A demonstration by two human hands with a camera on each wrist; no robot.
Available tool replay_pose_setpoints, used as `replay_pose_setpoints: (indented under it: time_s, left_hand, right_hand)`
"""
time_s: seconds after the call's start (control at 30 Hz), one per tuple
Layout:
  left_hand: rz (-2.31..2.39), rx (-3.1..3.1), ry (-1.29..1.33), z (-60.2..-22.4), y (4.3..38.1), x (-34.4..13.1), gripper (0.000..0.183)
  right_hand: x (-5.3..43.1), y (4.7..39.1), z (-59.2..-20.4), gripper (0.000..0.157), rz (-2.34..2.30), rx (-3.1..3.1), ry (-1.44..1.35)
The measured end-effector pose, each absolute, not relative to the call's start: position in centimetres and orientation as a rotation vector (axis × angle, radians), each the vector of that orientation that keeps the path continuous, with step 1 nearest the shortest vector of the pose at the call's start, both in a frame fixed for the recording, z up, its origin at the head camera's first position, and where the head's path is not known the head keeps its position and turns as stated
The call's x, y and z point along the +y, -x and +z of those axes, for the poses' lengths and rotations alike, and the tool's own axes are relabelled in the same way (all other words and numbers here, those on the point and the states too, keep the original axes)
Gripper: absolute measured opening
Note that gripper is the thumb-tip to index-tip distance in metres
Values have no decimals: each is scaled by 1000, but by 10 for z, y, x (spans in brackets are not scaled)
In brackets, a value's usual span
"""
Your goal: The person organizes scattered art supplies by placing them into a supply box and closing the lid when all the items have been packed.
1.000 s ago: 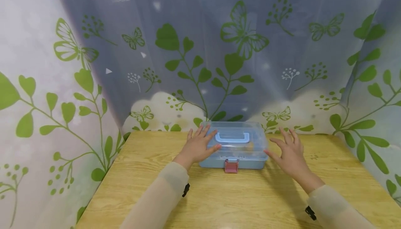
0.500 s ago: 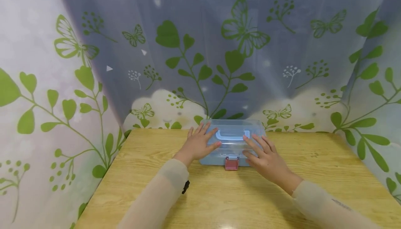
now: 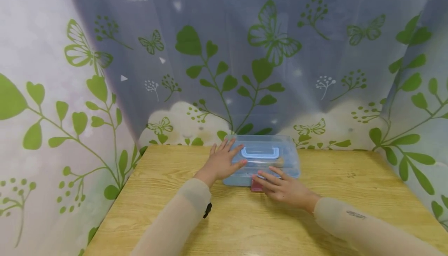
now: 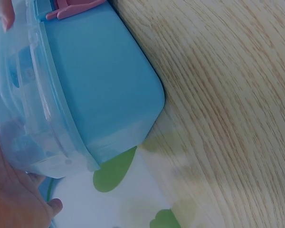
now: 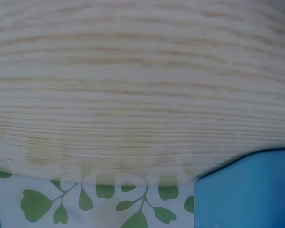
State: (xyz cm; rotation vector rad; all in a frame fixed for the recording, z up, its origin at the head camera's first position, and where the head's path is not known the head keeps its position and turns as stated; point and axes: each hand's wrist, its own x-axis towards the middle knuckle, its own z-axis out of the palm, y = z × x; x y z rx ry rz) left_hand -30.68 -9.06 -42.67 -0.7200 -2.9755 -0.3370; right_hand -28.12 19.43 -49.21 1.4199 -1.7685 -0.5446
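Note:
A storage box (image 3: 234, 180) with a light blue base and a clear lid (image 3: 266, 141) stands at the back of the table. On the lid lies a blue carrying handle (image 3: 260, 156). My left hand (image 3: 221, 163) rests with spread fingers on the lid's left side. At the front, my right hand (image 3: 284, 190) has its fingers extended over the pink latch (image 3: 256, 185), partly covering it; its thumb is hidden. The left wrist view shows the blue base (image 4: 102, 85) and the latch (image 4: 78, 7) from close by, with the left hand (image 4: 12, 194) along the lid.
The wooden table (image 3: 168, 162) reaches back to a grey-blue curtain (image 3: 217, 11) printed with green leaves and butterflies. Similar patterned cloth (image 3: 42, 69) hangs at the left and right sides. Indistinct contents show through the lid.
My right hand has moved left from beside the box, across its right front, to the latch. The left hand and the box have stayed in place.

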Motion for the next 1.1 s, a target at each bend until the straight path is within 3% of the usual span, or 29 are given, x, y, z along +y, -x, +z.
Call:
replay_pose_setpoints:
  time_s: [0.17,0.83,1.1]
  left_hand:
    - [-328,-2970,716,-429,307,-90,74]
    - [-355,-2984,706,-427,304,-90,74]
    - [-366,-2967,708,-428,305,-92,73]
  right_hand:
    - [192,285,-496,33,-595,-1828,-1422]
    - [182,278,-490,44,-655,-1969,-1409]
    - [182,276,-489,38,-686,-1924,-1396]
